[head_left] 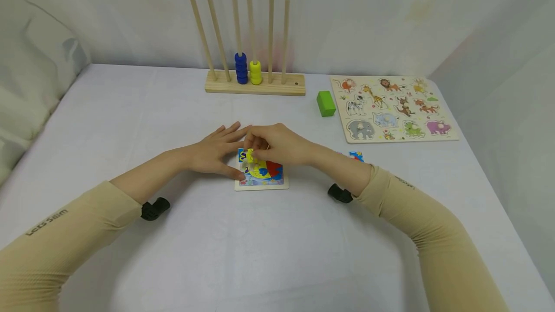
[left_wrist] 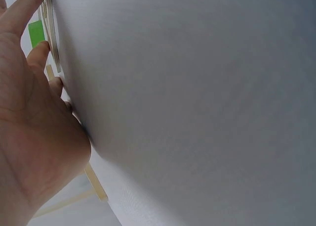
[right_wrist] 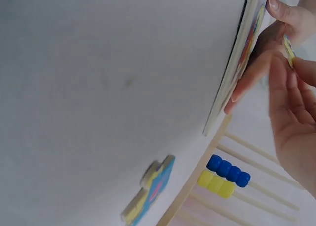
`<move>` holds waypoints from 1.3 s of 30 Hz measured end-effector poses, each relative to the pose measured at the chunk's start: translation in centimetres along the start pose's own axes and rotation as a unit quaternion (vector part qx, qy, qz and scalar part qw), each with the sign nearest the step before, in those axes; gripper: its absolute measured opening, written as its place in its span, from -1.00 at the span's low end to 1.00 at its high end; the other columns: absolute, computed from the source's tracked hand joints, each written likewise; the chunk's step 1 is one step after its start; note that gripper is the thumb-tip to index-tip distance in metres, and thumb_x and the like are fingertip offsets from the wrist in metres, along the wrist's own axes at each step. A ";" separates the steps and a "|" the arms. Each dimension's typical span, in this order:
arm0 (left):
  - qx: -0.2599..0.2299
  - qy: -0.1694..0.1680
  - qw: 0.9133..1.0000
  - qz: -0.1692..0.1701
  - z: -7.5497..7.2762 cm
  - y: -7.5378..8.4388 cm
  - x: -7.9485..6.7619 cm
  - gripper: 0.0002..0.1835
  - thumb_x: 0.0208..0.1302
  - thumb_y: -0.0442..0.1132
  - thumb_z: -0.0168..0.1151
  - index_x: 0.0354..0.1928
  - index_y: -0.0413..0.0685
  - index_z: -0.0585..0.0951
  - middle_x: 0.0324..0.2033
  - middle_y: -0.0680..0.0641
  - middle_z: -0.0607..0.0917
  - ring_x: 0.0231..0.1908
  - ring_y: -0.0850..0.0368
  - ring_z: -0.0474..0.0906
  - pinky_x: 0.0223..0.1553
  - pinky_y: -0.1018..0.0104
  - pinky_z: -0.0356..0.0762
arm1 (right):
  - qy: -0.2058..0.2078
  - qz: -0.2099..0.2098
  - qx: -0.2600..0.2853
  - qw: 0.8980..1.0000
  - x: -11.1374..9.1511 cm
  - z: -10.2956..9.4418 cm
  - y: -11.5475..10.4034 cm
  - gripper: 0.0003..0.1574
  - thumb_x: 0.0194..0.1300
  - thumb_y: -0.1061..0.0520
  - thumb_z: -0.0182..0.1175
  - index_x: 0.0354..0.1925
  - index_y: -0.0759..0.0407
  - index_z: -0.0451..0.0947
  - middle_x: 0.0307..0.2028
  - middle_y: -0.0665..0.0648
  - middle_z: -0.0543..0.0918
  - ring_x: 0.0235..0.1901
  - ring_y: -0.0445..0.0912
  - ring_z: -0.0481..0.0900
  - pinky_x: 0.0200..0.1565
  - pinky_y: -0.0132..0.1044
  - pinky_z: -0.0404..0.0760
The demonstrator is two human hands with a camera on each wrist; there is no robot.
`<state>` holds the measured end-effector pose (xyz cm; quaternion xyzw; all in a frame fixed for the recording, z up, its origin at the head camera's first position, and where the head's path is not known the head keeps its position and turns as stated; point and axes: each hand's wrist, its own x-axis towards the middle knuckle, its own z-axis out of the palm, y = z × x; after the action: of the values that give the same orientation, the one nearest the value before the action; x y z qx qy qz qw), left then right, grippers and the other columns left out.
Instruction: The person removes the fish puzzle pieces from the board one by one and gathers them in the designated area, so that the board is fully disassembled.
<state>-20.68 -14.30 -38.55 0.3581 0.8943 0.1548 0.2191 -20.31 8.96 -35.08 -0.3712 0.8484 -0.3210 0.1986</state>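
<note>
A small jigsaw puzzle board [head_left: 262, 187] with a pale wooden border lies in front of me, its picture in yellow, red and blue. My left hand [head_left: 212, 152] lies at its left side with fingers spread; the thumb rests on the lower left of the picture. Between thumb and fingers, my right hand [head_left: 282, 144] pinches a yellow puzzle piece [head_left: 250, 155] over the board's upper left part. From the right wrist view the same piece [right_wrist: 289, 51] appears edge-on, held off the board. The right hand's fingers hide the board's upper edge.
Loose puzzle pieces [head_left: 356, 156] lie by the right forearm; one piece [right_wrist: 153, 189] shows closer in the right wrist view. Behind stands a peg abacus [head_left: 255, 88] with blue and yellow beads. A green block [head_left: 326, 103] sits beside an animal peg board [head_left: 399, 110] at the back right.
</note>
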 end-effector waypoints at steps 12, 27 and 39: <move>0.015 0.005 1.000 0.004 0.0 0.0 0.0 -0.03 0.09 0.33 0.33 0.51 0.16 0.24 0.61 -0.05 -0.15 0.59 -0.22 -0.42 0.52 -0.34 -0.40 | 0.033 0.000 0.015 0.999 -1.7 -2.6 -0.1 -0.84 0.29 0.19 0.24 -0.14 0.06 0.58 -0.28 -0.01 0.72 -0.25 -0.17 0.62 -0.08 -0.36 0.66; 0.017 -0.006 1.000 0.001 0.0 0.2 0.2 -0.03 0.11 0.35 0.28 0.53 0.43 0.09 0.61 -0.02 -0.19 0.59 -0.22 -0.45 0.50 -0.39 -0.41 | 0.047 0.041 0.115 0.991 -4.8 -4.7 1.4 -0.91 0.33 0.19 0.25 -0.19 0.16 0.57 -0.32 0.14 0.70 -0.34 0.09 0.67 -0.16 -0.03 0.72; 0.022 -0.002 1.000 0.005 0.2 0.1 0.2 -0.03 0.12 0.33 0.28 0.54 0.41 0.08 0.61 -0.03 -0.19 0.59 -0.21 -0.45 0.50 -0.37 -0.41 | 0.027 0.080 0.066 0.994 -7.3 -5.2 3.8 -0.91 0.28 0.14 0.30 -0.24 0.11 0.62 -0.38 0.09 0.71 -0.35 -0.03 0.65 -0.23 -0.25 0.67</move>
<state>-20.62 -14.05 -38.71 0.3681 0.8952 0.1355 0.2117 -20.52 18.56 -33.27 -0.2795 0.8575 -0.3688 0.2247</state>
